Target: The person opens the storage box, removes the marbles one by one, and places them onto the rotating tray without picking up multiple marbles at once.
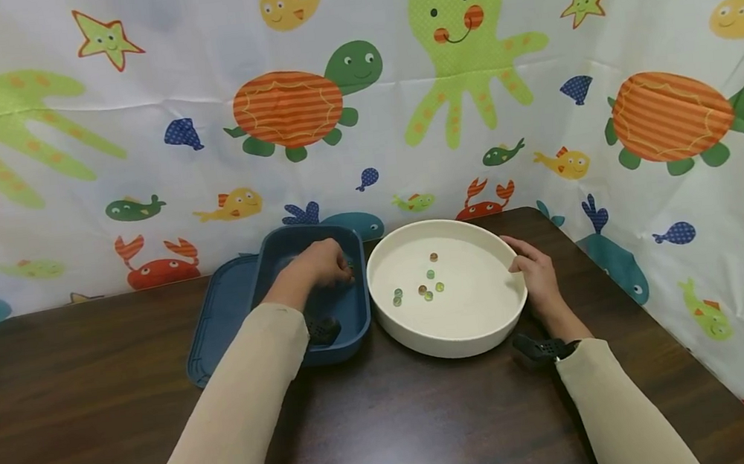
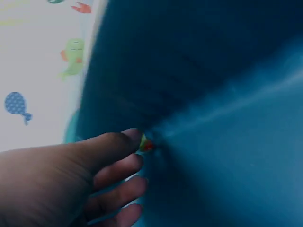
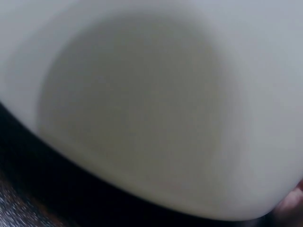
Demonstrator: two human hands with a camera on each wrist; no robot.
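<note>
My left hand (image 1: 321, 265) reaches down into a blue rectangular bin (image 1: 361, 315). In the left wrist view, its thumb and index finger pinch a small green and orange marble (image 2: 146, 144) by the bin's inner corner. A round cream-white pan (image 1: 453, 348) stands just right of the bin. Several glass marbles lie on its floor, among them a brown marble (image 1: 433, 257) and a green marble (image 1: 440, 287). My right hand (image 1: 538, 276) grips the pan's right rim. The right wrist view is mostly filled by the pan's blurred side, with a bit of finger at its lower right.
A flat blue lid (image 1: 210, 337) lies on the dark wood table (image 1: 80, 409), partly under the bin's left side. Behind and to the right hangs a white curtain (image 1: 351, 10) with printed sea animals, meeting the table's edges.
</note>
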